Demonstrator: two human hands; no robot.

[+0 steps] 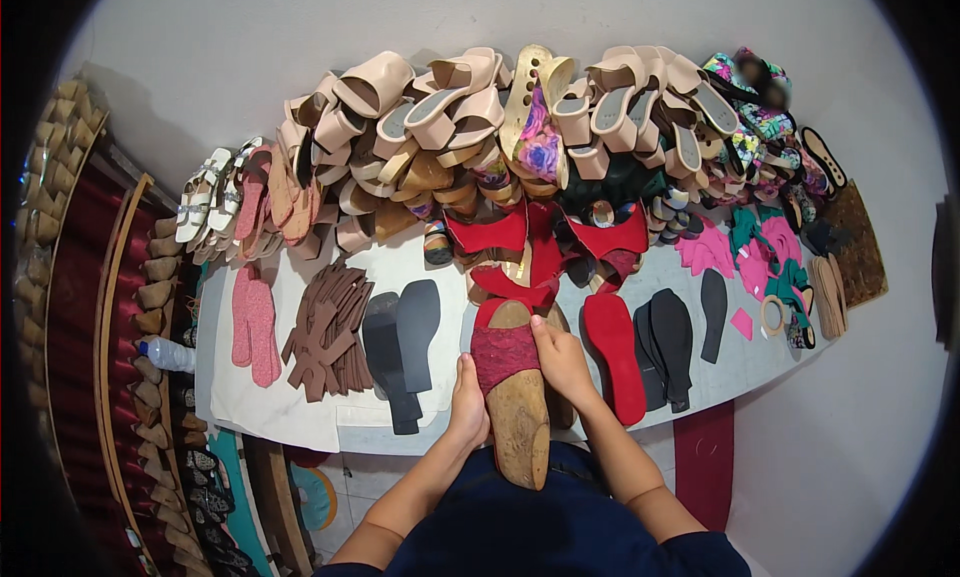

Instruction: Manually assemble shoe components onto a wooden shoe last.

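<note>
A worn wooden shoe last (520,427) is held in front of my body, its broad end at the table's near edge and its narrower end toward me. A dark red textured upper strap (504,357) wraps across it. My left hand (468,402) grips the last's left side, thumb along the edge. On the right, my right hand (560,362) holds it too, with the thumb pressed at the strap's edge; most fingers are hidden underneath. Just beyond lie bright red upper pieces (515,282). Part of another brown last (562,405) shows beside the held one.
Beige heeled sandals (440,107) are piled along the wall. On the table (330,432) lie brown strap pieces (330,327), dark grey soles (415,327), a red sole (612,357), black soles (670,347) and pink scraps (706,247). A rack of lasts (155,297) stands left, near a plastic bottle (168,355).
</note>
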